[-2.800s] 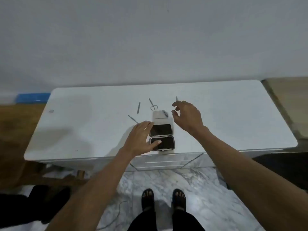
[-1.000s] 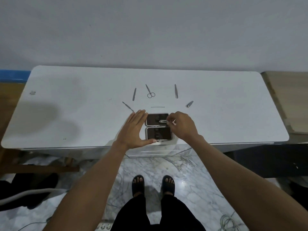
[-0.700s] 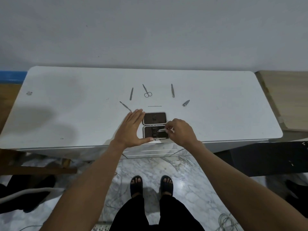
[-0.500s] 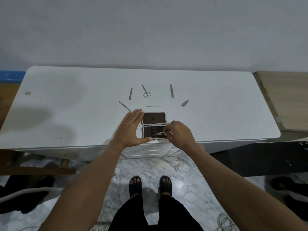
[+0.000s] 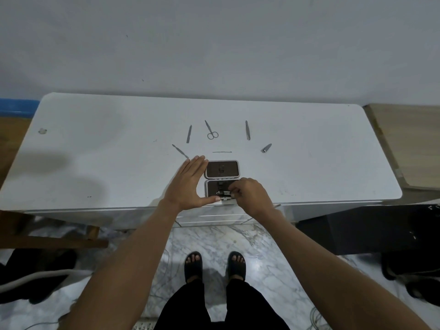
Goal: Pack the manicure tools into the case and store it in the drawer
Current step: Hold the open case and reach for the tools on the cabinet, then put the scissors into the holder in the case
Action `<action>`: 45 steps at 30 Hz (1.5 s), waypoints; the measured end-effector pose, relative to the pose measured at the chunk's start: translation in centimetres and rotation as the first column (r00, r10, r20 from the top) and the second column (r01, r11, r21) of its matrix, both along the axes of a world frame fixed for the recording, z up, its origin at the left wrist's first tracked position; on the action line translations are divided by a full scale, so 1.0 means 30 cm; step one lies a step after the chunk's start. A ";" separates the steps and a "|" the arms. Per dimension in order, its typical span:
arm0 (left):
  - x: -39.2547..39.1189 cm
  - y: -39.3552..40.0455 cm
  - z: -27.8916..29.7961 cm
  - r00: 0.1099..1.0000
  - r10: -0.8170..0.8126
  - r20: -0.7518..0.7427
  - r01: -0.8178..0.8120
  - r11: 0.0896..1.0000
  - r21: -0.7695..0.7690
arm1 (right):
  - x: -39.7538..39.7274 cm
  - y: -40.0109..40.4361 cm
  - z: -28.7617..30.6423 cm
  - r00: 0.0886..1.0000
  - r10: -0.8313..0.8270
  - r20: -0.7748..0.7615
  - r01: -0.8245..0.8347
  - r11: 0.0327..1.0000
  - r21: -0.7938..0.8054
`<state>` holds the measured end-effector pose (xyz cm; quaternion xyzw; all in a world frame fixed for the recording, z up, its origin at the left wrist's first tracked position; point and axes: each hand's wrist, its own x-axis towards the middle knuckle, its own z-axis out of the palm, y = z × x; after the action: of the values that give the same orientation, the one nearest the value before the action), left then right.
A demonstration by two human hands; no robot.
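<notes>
The manicure case (image 5: 222, 169) lies open near the front edge of the white table (image 5: 95, 151), two dark halves one behind the other. My left hand (image 5: 189, 185) lies flat against the case's left side, thumb along its front edge. My right hand (image 5: 251, 195) pinches a small silver nail clipper (image 5: 223, 192) over the near half. Loose on the table behind the case lie small scissors (image 5: 211, 130), a file (image 5: 189, 134), tweezers (image 5: 247, 130), a cuticle pusher (image 5: 180, 151), a thin stick (image 5: 222, 152) and another clipper (image 5: 266, 148).
Drawer fronts (image 5: 214, 216) show under the table edge below the case. A wooden surface (image 5: 409, 144) adjoins the table on the right, a dark box (image 5: 371, 229) sits below it. A wooden frame (image 5: 47, 234) stands at lower left. My sandalled feet rest on marble floor.
My right hand picked a clipper off the table and carried it from the far half of the case down onto the near half. My left hand stayed flat beside the case.
</notes>
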<state>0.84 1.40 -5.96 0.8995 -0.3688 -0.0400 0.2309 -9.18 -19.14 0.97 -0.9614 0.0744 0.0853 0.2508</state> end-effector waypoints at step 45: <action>0.004 -0.007 0.005 0.999 -0.009 -0.054 0.012 0.998 0.058 | 0.539 -0.035 -0.008 0.956 -0.274 0.104 0.271 0.962 0.044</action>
<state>0.96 1.18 -5.79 0.9024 -0.3661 -0.0761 0.2140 7.00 -20.19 0.72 -0.9415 0.1911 -0.0013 0.2778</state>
